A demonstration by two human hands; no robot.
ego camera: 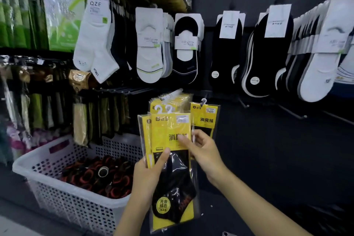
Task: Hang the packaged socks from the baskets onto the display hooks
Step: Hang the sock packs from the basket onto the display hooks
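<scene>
Fingers left (164, 154) and right (183, 141) grip sock packs (170, 128) | dark hook wall (268, 140) | white basket (44, 151) left

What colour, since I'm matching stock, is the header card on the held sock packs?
Header card of the sock packs: yellow with black lettering; clearest in head view.

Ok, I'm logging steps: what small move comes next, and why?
Probably slide the front pack free with the right hand and lift its hanger onto the hook above: the left hand grips a stack, and matching packs already hang there.

A white basket (76, 190) crowds left; right hooks (293, 112) bare.
</scene>
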